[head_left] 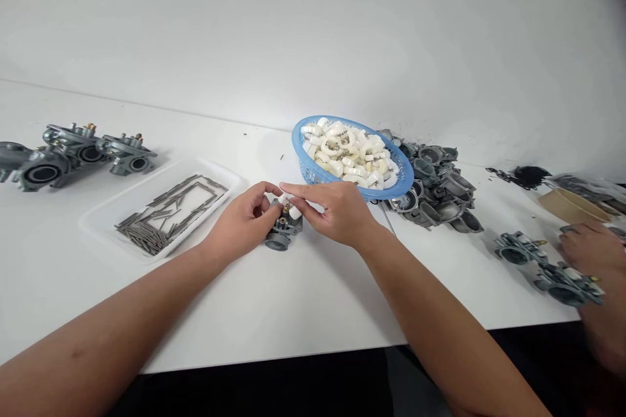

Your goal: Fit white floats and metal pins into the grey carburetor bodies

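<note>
My left hand (244,218) grips a small grey metal carburetor body (282,232) that rests on the white table (303,300) in the middle. My right hand (337,208) pinches a white plastic float piece (293,210) and presses it onto the top of that body, where a brass fitting shows. Both hands are closed, with the fingers meeting over the part.
A blue basket (313,172) of white plastic floats stands just behind my hands. A heap of grey carburetor bodies (435,192) lies to its right. A clear tray (98,221) of metal pins sits left, with finished carburetors (73,153) beyond. Another person's hand (591,251) works at far right.
</note>
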A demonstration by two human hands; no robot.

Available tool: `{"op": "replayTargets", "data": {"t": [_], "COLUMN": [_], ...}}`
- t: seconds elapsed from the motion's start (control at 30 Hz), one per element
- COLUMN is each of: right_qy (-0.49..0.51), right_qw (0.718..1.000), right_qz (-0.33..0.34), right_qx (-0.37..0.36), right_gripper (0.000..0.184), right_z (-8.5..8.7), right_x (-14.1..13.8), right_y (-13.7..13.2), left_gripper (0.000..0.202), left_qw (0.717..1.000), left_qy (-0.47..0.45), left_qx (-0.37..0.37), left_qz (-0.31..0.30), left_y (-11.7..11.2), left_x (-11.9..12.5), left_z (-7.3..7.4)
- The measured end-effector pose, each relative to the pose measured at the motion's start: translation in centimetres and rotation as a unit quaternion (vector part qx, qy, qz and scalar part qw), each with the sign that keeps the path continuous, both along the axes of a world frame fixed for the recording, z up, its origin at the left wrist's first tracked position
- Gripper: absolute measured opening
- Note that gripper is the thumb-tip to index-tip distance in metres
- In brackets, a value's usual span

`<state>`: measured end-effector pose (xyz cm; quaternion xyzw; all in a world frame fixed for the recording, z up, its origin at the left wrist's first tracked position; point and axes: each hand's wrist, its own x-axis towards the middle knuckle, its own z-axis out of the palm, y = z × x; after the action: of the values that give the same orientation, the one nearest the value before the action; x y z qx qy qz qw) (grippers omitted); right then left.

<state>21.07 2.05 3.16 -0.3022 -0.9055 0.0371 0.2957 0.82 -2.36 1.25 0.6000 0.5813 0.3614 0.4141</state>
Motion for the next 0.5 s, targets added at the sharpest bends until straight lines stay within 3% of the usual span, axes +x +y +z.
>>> {"op": "replayTargets", "data": {"t": [0.13,0.27,0.5], "right_qy": [0.019,0.043,0.112], "right_qw": [0.992,0.965,0.935], "right_qz": [0.034,0.073,0.054], "right_qx": [-0.117,-0.249,-0.332], "right_gripper": [0.041,0.037,0.039], "right_z": [0.7,1.3,0.5], "right_x": [0.1,0.3,0.4], "right_y": [-0.5,-0.8,-1.5], "left_gripper": [0.018,0.012,0.01], "left_qw": [0.999,0.999,1.0], "left_qy": [-0.03,-0.038,-0.012], "left_qx": [0.004,0.019,0.01], "left_qz": [-0.012,-0.022,-0.011], "left_y": [0.1,0.2,0.2], "left_x": [-0.1,-0.1,-0.1], "left_z": [-0.1,-0.4,-0.6]}}
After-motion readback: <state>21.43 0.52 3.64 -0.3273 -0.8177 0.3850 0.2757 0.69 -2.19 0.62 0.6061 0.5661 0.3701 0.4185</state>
